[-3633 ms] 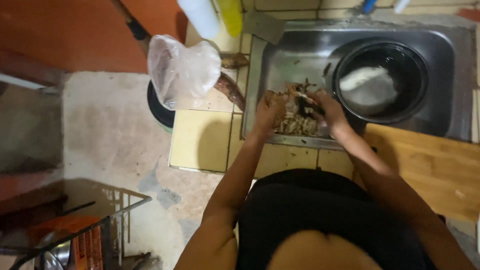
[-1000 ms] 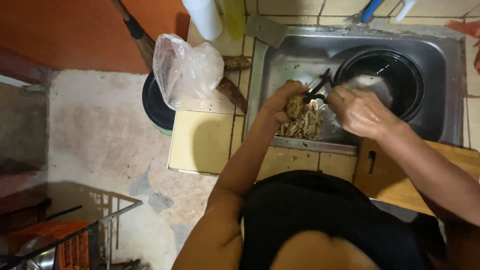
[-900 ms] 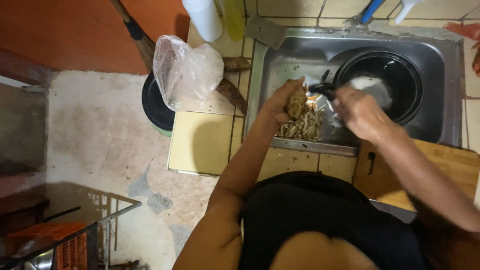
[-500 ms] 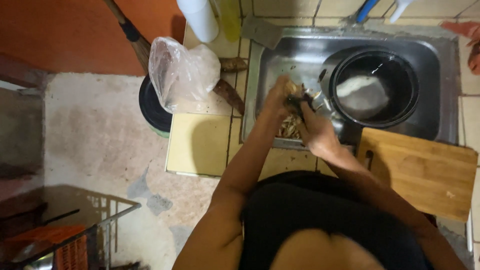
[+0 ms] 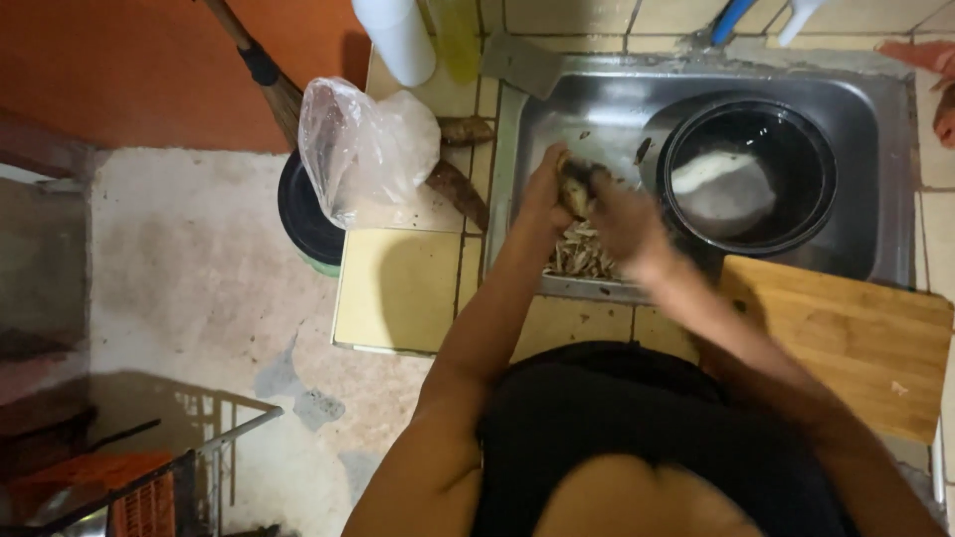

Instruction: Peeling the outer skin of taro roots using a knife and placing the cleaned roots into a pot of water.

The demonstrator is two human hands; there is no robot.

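While both hands meet over the steel sink, a brown root gets worked above its peel pile.
Left hand grips the root; right hand is closed beside it, its contents blurred. Wet skin could let the root slip toward the black pot.

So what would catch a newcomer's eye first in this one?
Both hands meet over the steel sink: the left hand and right hand close around a brown root above a heap of peelings. Right of them in the basin stands a black pot holding a pale piece in water. On the tiled counter to the left lie a crumpled clear plastic bag and two more brown roots.
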